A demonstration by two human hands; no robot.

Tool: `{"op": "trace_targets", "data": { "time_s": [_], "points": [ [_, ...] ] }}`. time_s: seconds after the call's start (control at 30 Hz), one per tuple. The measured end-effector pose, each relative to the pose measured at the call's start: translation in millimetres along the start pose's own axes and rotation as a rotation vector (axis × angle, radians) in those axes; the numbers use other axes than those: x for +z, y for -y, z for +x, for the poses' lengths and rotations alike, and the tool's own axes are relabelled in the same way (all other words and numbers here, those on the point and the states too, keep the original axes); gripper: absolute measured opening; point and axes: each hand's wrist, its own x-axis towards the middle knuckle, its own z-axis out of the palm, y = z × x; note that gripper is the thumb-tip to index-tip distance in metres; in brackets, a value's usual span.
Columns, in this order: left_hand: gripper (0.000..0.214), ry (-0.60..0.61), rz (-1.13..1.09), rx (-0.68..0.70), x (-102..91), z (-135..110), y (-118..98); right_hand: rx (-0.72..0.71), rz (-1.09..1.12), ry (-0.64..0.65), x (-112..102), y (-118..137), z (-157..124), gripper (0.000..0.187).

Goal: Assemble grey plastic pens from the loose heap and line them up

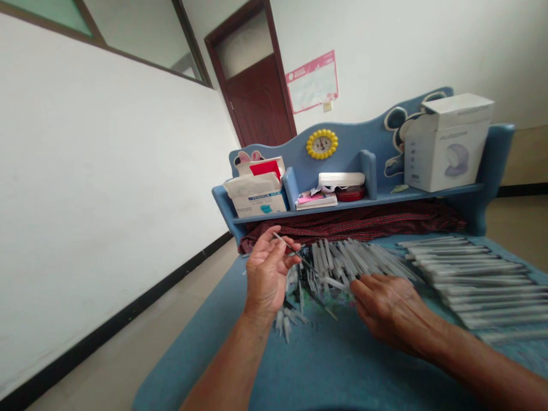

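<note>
My left hand [268,274] is raised over the blue desk [325,359], its fingers pinched on a thin dark rod [299,256] that slants down to the right. My right hand [387,305] lies lower, fingers curled down on a loose heap of grey-white pen barrels [355,260] in the middle of the desk. What, if anything, its fingertips grip is hidden. A few small white caps [287,321] lie just under my left wrist.
A row of finished grey pens [475,279] lies side by side at the right. Behind the heap is a red plaid cloth [363,222] under a blue shelf [359,202] holding papers, a small yellow clock [322,144] and a white box [447,142]. White wall at left.
</note>
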Motion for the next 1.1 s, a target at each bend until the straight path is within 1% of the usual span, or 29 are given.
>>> {"op": "trace_targets", "data": {
  "time_s": [0.13, 0.43, 0.7, 0.8, 0.87, 0.9, 0.97, 1.03, 1.1],
  "points": [
    [0.032, 0.008, 0.016, 0.005, 2.0, -1.9, 2.0, -0.008, 0.004, -0.010, 1.6, 0.7, -0.8, 0.011],
    [0.032, -0.030, 0.029, 0.041, -3.4, 3.1, -0.6, -0.008, -0.006, -0.012, 3.0, 0.7, -1.2, 0.012],
    [0.031, 0.002, 0.027, -0.004, 6.3, -6.5, 9.3, 0.003, 0.003, -0.011, 6.4, 0.2, -2.5, 0.011],
    [0.027, 0.001, 0.101, -0.015, 8.0, -9.4, 13.5, 0.017, 0.018, -0.012, 5.9, -0.6, -1.9, 0.011],
    [0.022, 0.008, 0.226, -0.005, 7.2, -11.1, 16.7, 0.033, 0.019, -0.021, 5.4, -1.5, -1.4, 0.012],
    [0.021, 0.026, 0.307, 0.005, 6.4, -12.2, 18.3, 0.043, 0.017, -0.031, 5.2, -2.1, -1.1, 0.013],
    [0.018, 0.104, 0.484, 0.038, 4.8, -15.0, 21.0, 0.063, 0.004, -0.056, 5.1, -3.4, -0.7, 0.013],
    [0.018, 0.232, 0.666, 0.099, 4.3, -18.7, 22.2, 0.072, -0.014, -0.081, 5.4, -4.6, -0.5, 0.014],
    [0.020, 0.374, 0.841, 0.189, 5.3, -22.4, 21.6, 0.071, -0.031, -0.096, 5.7, -5.8, -0.5, 0.013]
  ]
}}
